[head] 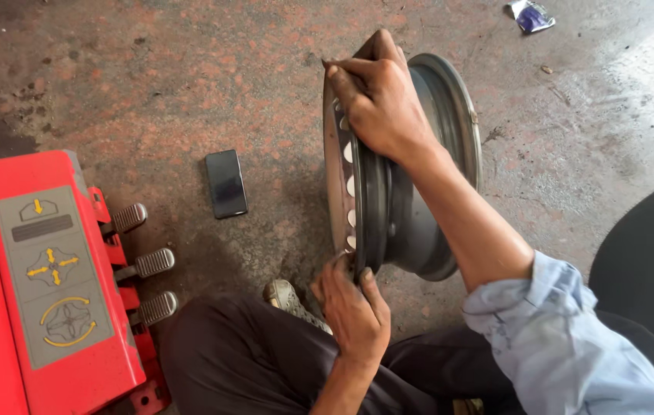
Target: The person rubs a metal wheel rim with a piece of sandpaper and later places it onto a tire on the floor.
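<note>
A grey steel wheel rim (427, 200) stands upright on its edge on the concrete floor in front of me. My right hand (377, 100) grips the top of its near flange, fingers curled over the edge. My left hand (351, 303) holds the bottom of the same flange, thumb and fingers pinching the lip. The rim's disc face with its ring of oval holes (348, 184) faces left. I am crouched, with my dark trousers (242, 361) and a worn shoe (284, 296) just below the rim.
A red tyre-changing machine (27, 277) with three metal foot pedals (150, 265) stands at the left. A black phone (226, 183) lies on the floor between it and the rim. A black tyre (649, 261) lies at the right edge. A crumpled wrapper (530, 15) sits far back.
</note>
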